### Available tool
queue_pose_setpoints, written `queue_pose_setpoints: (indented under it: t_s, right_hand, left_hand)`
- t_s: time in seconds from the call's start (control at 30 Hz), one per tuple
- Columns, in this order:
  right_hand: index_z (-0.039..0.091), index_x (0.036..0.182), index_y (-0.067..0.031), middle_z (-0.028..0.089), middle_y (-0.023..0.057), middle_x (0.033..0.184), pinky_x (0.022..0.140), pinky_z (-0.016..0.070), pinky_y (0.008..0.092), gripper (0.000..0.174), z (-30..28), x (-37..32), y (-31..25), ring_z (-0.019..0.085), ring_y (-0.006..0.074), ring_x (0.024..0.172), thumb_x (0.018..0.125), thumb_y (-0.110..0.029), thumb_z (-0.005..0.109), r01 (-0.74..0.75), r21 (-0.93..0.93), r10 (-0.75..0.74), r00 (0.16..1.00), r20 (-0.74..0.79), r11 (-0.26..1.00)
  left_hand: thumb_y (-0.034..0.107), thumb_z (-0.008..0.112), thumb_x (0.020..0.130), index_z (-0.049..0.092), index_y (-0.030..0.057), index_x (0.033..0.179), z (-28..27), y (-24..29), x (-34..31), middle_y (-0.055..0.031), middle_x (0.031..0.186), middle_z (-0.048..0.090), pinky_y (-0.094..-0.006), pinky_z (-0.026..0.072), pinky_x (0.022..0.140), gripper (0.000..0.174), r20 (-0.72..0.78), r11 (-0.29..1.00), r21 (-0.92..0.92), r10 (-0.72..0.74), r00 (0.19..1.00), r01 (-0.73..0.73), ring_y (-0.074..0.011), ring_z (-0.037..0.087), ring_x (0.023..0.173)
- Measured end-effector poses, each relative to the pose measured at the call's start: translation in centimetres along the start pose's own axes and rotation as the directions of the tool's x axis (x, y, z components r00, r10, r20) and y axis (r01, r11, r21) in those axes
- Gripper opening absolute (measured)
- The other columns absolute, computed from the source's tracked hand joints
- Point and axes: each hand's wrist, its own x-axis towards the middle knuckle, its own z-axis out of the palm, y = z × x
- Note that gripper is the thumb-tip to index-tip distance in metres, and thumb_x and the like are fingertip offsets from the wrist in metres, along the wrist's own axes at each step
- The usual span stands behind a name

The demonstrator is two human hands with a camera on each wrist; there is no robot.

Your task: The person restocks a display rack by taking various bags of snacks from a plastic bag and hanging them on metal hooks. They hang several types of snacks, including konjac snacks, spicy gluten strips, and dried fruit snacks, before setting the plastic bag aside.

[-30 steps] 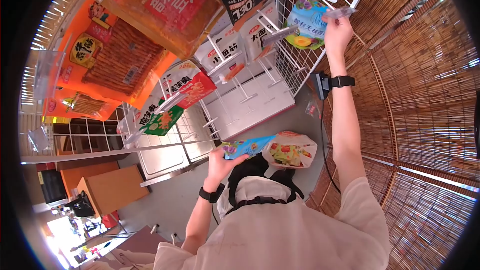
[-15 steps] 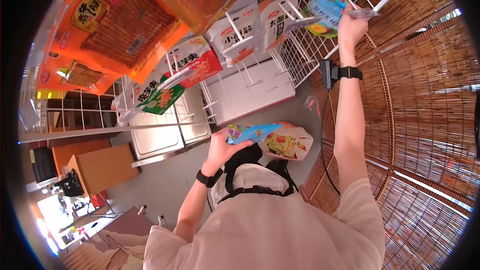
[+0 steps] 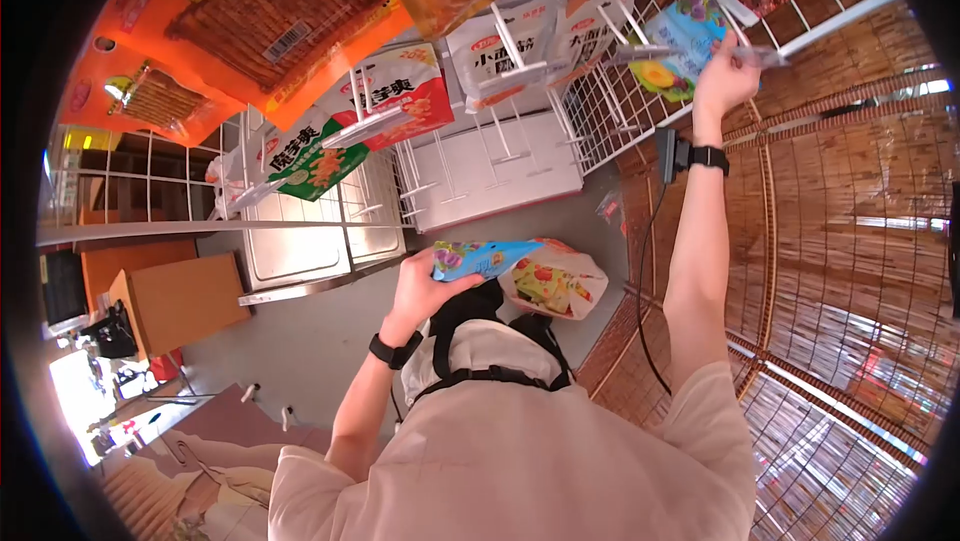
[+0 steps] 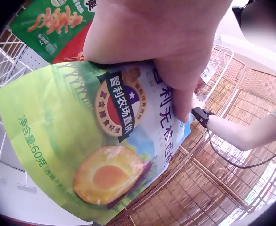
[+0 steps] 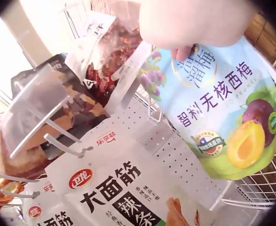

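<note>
My left hand [image 3: 421, 293] grips the top of a blue and green prune bag [image 3: 482, 259] at waist height; the left wrist view shows the bag's green lower part [image 4: 48, 122] hanging below the fingers. My right hand [image 3: 727, 84] is raised at the rack, its fingers at the top edge of a matching prune bag [image 3: 682, 49]. In the right wrist view the hand [image 5: 194, 23] covers that bag's top [image 5: 218, 103], and its fingertips are curled against it. A clear tag holder lies beside the right fingers in the head view.
White snack bags [image 3: 497, 53] hang on hooks left of the right hand, with large orange bags [image 3: 280, 21] farther left. A carrier bag [image 3: 556, 284] with packets stands low by the legs. A woven blind [image 3: 850, 271] lines the right side.
The head view has shifted, so the rack's bags appear larger and higher. Both hands keep their bags, with no release visible.
</note>
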Motion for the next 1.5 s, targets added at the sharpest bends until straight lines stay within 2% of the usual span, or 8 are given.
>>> queue_pose_setpoints:
  t_s: [0.1, 0.3, 0.4, 0.67, 0.87, 1.07, 1.27, 1.5]
  right_hand:
    - [0.065, 0.096, 0.0043, 0.065, 0.0098, 0.070, 0.054, 0.0491, 0.0288, 0.015, -0.4, 0.7, -0.6, 0.063, 0.0142, 0.059, 0.092, -0.010, 0.063, 0.191, -0.432, -0.162, 0.981, 0.103, 0.881]
    - [0.064, 0.101, 0.0036, 0.066, 0.0164, 0.089, 0.075, 0.0486, 0.0376, 0.018, -0.6, 0.4, -3.4, 0.063, 0.0258, 0.080, 0.090, -0.010, 0.064, -0.262, -0.200, 0.291, 0.948, 0.131, 0.944]
    - [0.064, 0.103, 0.0033, 0.066, 0.0155, 0.091, 0.076, 0.0489, 0.0374, 0.018, -0.4, 0.7, -1.9, 0.063, 0.0257, 0.082, 0.090, -0.010, 0.063, -0.052, -0.305, 0.087, 0.991, 0.103, 0.951]
    - [0.061, 0.103, 0.0065, 0.063, 0.0161, 0.097, 0.072, 0.0507, 0.0359, 0.019, 1.1, -1.3, -4.5, 0.064, 0.0236, 0.075, 0.093, -0.009, 0.060, -0.154, 0.028, 0.155, 0.985, -0.075, 0.988]
    - [0.058, 0.109, 0.0068, 0.060, 0.0154, 0.091, 0.071, 0.0550, 0.0356, 0.018, -1.4, -0.2, -2.0, 0.068, 0.0251, 0.080, 0.093, -0.001, 0.053, 0.168, -0.199, -0.118, 0.964, 0.238, 0.965]
    - [0.060, 0.109, 0.0073, 0.064, 0.0161, 0.092, 0.077, 0.0543, 0.0320, 0.028, -2.7, 0.8, -1.7, 0.068, 0.0240, 0.083, 0.082, 0.010, 0.052, 0.182, -0.095, -0.139, 0.928, 0.346, 0.979]
    - [0.063, 0.113, 0.0068, 0.065, 0.0115, 0.095, 0.076, 0.0541, 0.0298, 0.035, -2.3, 0.7, -1.2, 0.066, 0.0188, 0.079, 0.079, 0.013, 0.057, -0.081, 0.202, 0.030, 0.969, 0.245, 0.976]
    - [0.056, 0.117, 0.0074, 0.067, 0.0193, 0.092, 0.080, 0.0537, 0.0313, 0.024, -0.4, 0.1, -0.4, 0.069, 0.0235, 0.084, 0.095, -0.002, 0.048, -0.153, 0.043, 0.140, 0.965, 0.224, 0.987]
  left_hand:
    - [0.023, 0.087, 0.066, 0.070, 0.0004, 0.091, -0.1, 0.4, -0.1, -0.0130, 0.082, 0.068, -0.0327, 0.0520, 0.066, 0.039, -0.001, 0.999, 0.027, -0.019, 1.000, 0.019, -0.0264, 0.065, 0.069]
    - [0.029, 0.087, 0.067, 0.070, -0.0002, 0.089, 0.8, 0.2, 0.3, -0.0148, 0.076, 0.066, -0.0345, 0.0513, 0.065, 0.041, 0.015, 0.998, -0.065, 0.015, 1.000, -0.014, -0.0303, 0.064, 0.067]
    - [0.032, 0.086, 0.067, 0.069, -0.0003, 0.089, 1.0, -0.2, 0.2, -0.0157, 0.077, 0.066, -0.0350, 0.0512, 0.065, 0.043, 0.063, 0.998, 0.036, -0.048, 0.997, 0.046, -0.0320, 0.063, 0.067]
    - [0.031, 0.086, 0.067, 0.069, 0.0006, 0.092, 0.7, 0.1, 0.0, -0.0155, 0.079, 0.066, -0.0356, 0.0511, 0.065, 0.043, 0.020, 0.998, -0.053, 0.039, 0.999, -0.038, -0.0323, 0.062, 0.067]
    - [0.030, 0.086, 0.068, 0.069, 0.0008, 0.093, 0.1, -0.4, -0.9, -0.0151, 0.081, 0.067, -0.0349, 0.0512, 0.066, 0.042, 0.023, 0.999, -0.028, -0.026, 0.999, 0.027, -0.0310, 0.063, 0.067]
    - [0.030, 0.086, 0.068, 0.069, 0.0015, 0.093, 0.1, -1.1, -0.4, -0.0147, 0.080, 0.067, -0.0352, 0.0512, 0.065, 0.042, 0.021, 1.000, -0.005, 0.010, 1.000, -0.009, -0.0301, 0.063, 0.067]
    - [0.028, 0.086, 0.068, 0.070, 0.0013, 0.094, -0.4, 0.2, 0.6, -0.0139, 0.080, 0.068, -0.0334, 0.0525, 0.067, 0.040, 0.040, 0.999, 0.018, 0.037, 0.998, -0.038, -0.0294, 0.065, 0.068]
    - [0.024, 0.087, 0.067, 0.070, -0.0001, 0.094, -0.2, 1.1, 2.0, -0.0119, 0.080, 0.068, -0.0324, 0.0525, 0.066, 0.040, 0.026, 0.996, 0.024, 0.081, 0.996, -0.082, -0.0232, 0.065, 0.067]
